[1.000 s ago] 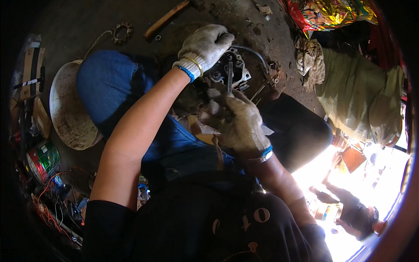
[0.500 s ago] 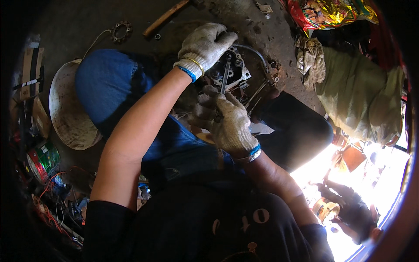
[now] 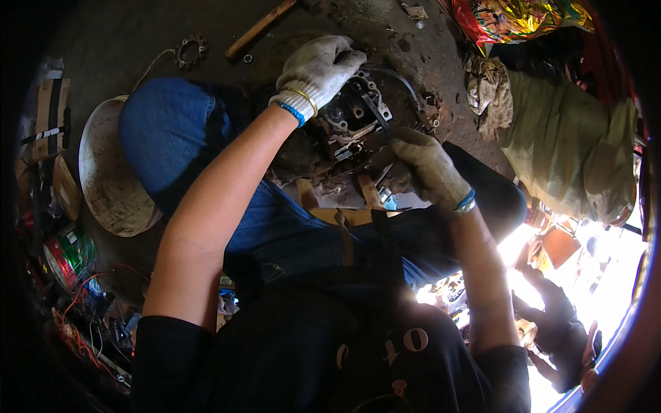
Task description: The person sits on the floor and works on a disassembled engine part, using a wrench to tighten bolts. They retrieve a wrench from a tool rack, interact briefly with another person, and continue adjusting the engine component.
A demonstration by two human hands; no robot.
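A greasy metal engine part (image 3: 344, 113), with bolt holes and a dark opening, sits on the ground between my legs. My right hand (image 3: 428, 168), in a soiled white knit glove, is closed round the near end of a long wrench (image 3: 377, 113). The wrench's far end reaches onto the top of the engine part. My left hand (image 3: 317, 69), gloved likewise, is at the part's far left side with its fingers bent and closed; whatever lies under them is hidden.
A wooden-handled hammer (image 3: 260, 29) and a ring-shaped part (image 3: 191, 51) lie beyond my left hand. On the left stand a dirty white bucket (image 3: 113, 168) and a green-red can (image 3: 70, 256). A crumpled rag (image 3: 490, 96) lies right. Another person (image 3: 558, 330) is at lower right.
My right hand has swung rightward with the wrench's near end, tilting the wrench across the engine part. My left hand has shifted slightly left.
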